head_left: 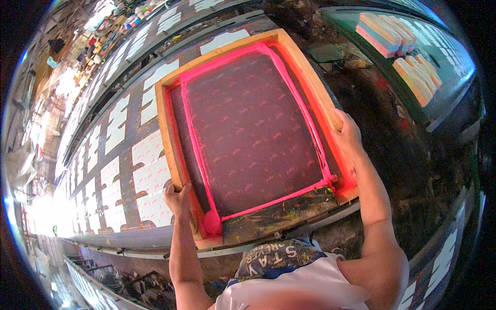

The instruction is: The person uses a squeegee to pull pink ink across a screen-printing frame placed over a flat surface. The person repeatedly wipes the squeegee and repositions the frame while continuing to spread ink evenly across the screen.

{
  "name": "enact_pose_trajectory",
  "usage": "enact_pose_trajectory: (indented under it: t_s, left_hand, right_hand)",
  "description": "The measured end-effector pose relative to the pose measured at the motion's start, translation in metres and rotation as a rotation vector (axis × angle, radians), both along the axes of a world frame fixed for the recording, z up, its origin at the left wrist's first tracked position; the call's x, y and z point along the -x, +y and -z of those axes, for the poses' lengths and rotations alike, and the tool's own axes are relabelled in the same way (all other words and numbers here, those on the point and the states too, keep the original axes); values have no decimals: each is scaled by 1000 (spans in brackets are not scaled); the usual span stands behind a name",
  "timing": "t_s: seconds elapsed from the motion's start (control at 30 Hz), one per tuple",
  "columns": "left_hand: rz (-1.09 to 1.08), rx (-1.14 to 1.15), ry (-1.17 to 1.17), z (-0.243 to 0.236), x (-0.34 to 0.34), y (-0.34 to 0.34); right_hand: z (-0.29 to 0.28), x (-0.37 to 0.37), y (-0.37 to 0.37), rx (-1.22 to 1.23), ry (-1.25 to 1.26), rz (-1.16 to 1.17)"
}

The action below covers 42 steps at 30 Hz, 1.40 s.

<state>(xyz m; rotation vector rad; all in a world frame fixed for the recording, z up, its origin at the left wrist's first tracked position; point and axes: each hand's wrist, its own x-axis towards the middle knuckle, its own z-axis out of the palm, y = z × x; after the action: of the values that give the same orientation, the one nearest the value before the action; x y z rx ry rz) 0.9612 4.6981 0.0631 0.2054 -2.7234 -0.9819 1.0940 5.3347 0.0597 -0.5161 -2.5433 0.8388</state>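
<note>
Left hand [178, 199]: is gripping the wooden frame [165, 124], fingers closed.
Right hand [349, 134]: is holding its right side, fingers apparently curling under.
White sheets [118, 124]: are lying leftward.

A wooden screen frame [166, 129] with pink-edged dark mesh [253, 139] sits slightly askew over a long table [129, 239].

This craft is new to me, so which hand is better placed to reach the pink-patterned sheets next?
Probably the left hand: it holds the wooden frame beside those sheets; the right hand holds the opposite side.
</note>
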Motion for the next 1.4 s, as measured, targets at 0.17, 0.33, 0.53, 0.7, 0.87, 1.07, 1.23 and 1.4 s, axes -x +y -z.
enact_pose_trajectory:
  t_s: [0.17, 0.33, 0.53, 0.7, 0.87, 1.07, 1.23, 1.4]
  left_hand:
    - [-38, 6, -58, 4, -4, 1]
    - [-57, 110, -233, 9, 3, 3]
    - [-56, 174, -281, 10, 3, 14]
    - [-25, 172, -235, 8, 1, 17]
    - [-54, 89, -144, 13, -3, 25]
    - [-3, 93, 50, 25, 0, 20]
    - [47, 114, -1, 23, -2, 23]
    - [20, 82, 22, 20, -8, 23]
  right_hand:
    - [2, 2, -5, -27, -69, -4]
    - [-21, -17, -33, -150, -185, -36]
    - [-71, -105, -121, 5, -189, -876]
    - [-80, -126, -200, -252, -132, -909]
    - [-76, -105, -232, -302, -87, -806]
    - [-72, -65, -244, -376, -276, -860]
    - [-64, -73, -250, -430, -379, -788]
    - [-76, -81, -262, -450, -516, -803]
